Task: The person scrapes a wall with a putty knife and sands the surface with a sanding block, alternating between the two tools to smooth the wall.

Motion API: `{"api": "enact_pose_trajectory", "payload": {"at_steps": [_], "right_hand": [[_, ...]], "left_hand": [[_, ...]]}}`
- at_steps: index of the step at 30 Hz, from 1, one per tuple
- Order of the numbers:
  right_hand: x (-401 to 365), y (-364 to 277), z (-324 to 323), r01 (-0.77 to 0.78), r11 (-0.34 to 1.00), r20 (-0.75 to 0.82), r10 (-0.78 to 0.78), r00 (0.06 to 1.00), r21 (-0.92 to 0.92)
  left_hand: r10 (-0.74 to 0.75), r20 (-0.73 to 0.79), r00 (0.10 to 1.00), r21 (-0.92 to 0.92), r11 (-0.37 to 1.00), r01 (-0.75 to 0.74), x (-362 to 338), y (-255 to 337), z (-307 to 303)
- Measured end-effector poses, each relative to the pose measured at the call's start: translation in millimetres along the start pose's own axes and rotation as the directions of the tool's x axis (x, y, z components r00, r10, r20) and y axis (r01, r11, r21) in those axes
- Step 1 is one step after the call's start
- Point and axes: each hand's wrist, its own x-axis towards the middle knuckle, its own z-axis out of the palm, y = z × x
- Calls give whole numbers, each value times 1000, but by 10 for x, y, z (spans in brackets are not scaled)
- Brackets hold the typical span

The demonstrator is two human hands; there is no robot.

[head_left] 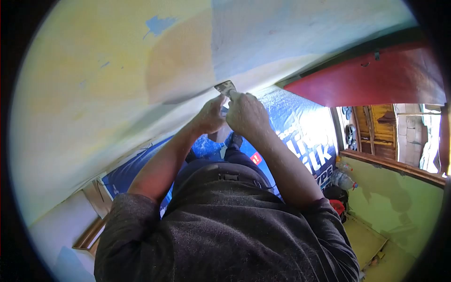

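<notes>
My right hand [246,114] is closed around the handle of a putty knife [225,87], whose blade is smeared with pale stuff and points at the painted wall [183,61]. Close beside it, my left hand [211,114] has its fingers curled on a flat greyish piece [219,135] that hangs below the fingers; its kind is hard to make out. Both hands are raised in front of my body, near the foot of the wall in this view. Yellow and blue paint patches show on the wall, along with a small blue chipped spot [159,25].
A blue printed banner [305,122] covers the floor under my feet. On the right, a red panel [371,75] juts out above a wood-framed opening [394,162]. Plastic bottles [343,179] lie by the green wall [394,192]. A wooden frame [91,232] is at lower left.
</notes>
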Motion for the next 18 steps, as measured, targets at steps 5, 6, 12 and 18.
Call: {"api": "enact_pose_trajectory", "payload": {"at_steps": [5, 6, 12, 18], "right_hand": [[-198, -271, -183, -35, 999, -24, 36, 999, 8], [-58, -170, -38, -26, 999, 0, 26, 1000, -19], [-279, -297, -330, -1, 998, -96, 7, 995, 64], [-103, -162, -263, -49, 999, -87, 50, 995, 15]], "left_hand": [[20, 31, 999, -147, 989, -16, -86, 45, -89], [17, 32, 999, -152, 988, -12, -51, -67, -29], [41, 0, 999, -148, 988, -41, -179, 167, -105], [105, 14, 994, -205, 974, -100, -10, 257, -114]]}}
